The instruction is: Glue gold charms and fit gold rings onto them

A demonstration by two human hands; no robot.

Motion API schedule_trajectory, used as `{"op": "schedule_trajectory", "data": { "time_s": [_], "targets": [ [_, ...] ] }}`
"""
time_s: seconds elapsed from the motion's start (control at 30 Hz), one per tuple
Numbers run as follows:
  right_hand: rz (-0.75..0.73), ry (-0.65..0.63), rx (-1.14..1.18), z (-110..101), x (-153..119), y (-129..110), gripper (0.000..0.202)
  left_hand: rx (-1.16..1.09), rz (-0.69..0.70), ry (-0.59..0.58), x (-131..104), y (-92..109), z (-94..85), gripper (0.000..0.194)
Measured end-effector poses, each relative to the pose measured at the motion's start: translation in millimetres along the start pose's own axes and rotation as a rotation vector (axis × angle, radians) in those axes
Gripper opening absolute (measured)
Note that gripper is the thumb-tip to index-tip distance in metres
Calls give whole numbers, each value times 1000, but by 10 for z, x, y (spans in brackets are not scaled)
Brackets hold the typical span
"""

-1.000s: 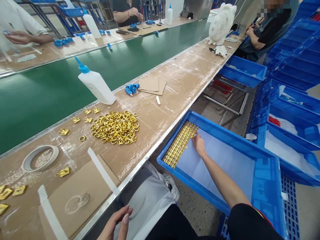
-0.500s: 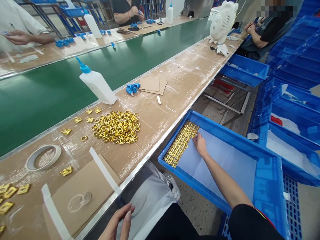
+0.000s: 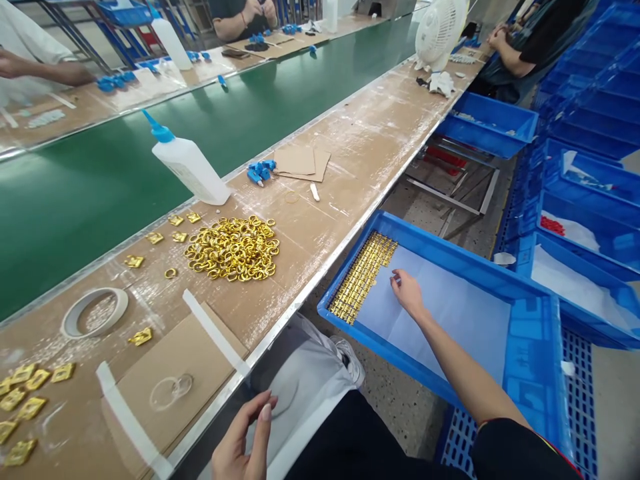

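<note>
My right hand (image 3: 407, 293) is over the white paper (image 3: 450, 310) lining a blue tray (image 3: 530, 387), a little to the right of close rows of gold-coloured pieces (image 3: 364, 277). Its fingers are loosely bent and slightly apart, with nothing visible in them. Low in the view, beside the bench edge and above my lap, is my left hand (image 3: 245, 437). Thumb and forefinger stand apart there, and nothing shows between them. On the bench lies a heap of gold rings (image 3: 233, 248), with several square gold pieces (image 3: 33, 407) at the lower left.
A white squeeze bottle (image 3: 193, 167), a tape roll (image 3: 95, 312) and a taped cardboard sheet (image 3: 165, 387) are on the bench. Beyond runs a green conveyor belt (image 3: 280, 83). A white fan (image 3: 440, 33) stands farther along. Blue bins (image 3: 590, 280) line the right; other people sit around.
My right hand has drawn back from the gold rows, to the right over the paper. My left hand has shifted slightly right in view, its fingers still apart.
</note>
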State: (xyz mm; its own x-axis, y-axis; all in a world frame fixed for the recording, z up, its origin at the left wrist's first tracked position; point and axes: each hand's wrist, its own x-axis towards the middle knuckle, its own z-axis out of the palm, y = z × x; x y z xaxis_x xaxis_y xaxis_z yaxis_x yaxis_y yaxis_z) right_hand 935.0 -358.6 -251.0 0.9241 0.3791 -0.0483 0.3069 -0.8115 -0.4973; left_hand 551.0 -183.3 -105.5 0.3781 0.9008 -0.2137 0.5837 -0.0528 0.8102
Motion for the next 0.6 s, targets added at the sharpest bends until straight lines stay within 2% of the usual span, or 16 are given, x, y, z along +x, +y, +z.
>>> {"op": "schedule_trajectory", "data": {
  "time_s": [0.17,0.3,0.5,0.6],
  "targets": [
    [-2,-30,64,-156,-280,-91,24,12,-13,-52,10,-29,-44,48],
    [-37,-101,116,-287,-604,-236,30,48,20,-124,85,-93,-83,48],
    [-220,-262,188,-323,-1217,-655,32,73,66,-199,130,-69,-42,47],
    [-316,-314,188,-266,-1400,-756,27,70,91,-202,113,-14,-13,47]
  ]
}}
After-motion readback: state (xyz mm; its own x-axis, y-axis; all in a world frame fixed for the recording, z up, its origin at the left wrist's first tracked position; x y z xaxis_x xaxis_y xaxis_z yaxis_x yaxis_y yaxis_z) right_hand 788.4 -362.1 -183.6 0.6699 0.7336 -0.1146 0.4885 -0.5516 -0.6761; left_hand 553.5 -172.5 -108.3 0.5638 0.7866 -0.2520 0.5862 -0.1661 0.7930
